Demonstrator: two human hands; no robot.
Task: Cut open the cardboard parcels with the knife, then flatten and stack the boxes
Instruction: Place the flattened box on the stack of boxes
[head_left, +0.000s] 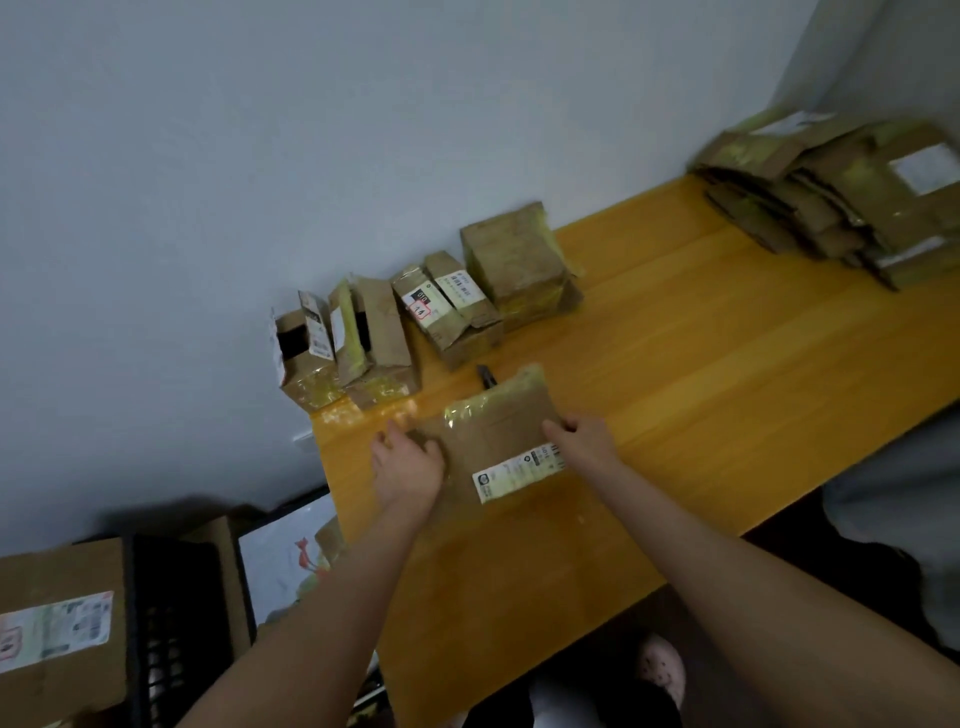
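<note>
A flattened cardboard box with a white label and yellowish tape lies on the yellow table. My left hand grips its left edge. My right hand rests on its right edge with fingers curled over the cardboard. The dark knife lies on the table just behind the box, mostly hidden by it. Several small parcels stand along the wall, two with open flaps. A pile of flattened boxes sits at the table's far right.
On the floor at lower left stand a labelled cardboard box, a black crate and a white picture panel. A person's feet in light shoes show under the table's near edge.
</note>
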